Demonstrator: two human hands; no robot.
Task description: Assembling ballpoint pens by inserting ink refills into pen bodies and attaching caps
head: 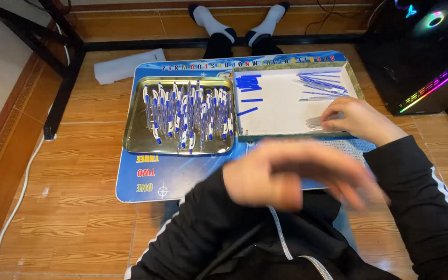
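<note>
My left hand [291,173] hovers blurred above the near edge of a small blue table [146,179], fingers spread, nothing visible in it. My right hand [356,120] rests at the near right of a white-lined tray [281,111], fingertips on several clear pen barrels [317,122]. That tray also holds blue pen caps [248,83] at its far left and thin refills [321,83] at its far right. Beside it, a metal tray [136,136] is filled with several assembled blue-and-white pens [187,114].
The table stands on a wooden floor. My legs in white socks [237,23] stretch out beyond it. A white foam piece [128,63] lies at the far left, a black table leg [60,91] to the left, and a lit computer case [421,57] at the right.
</note>
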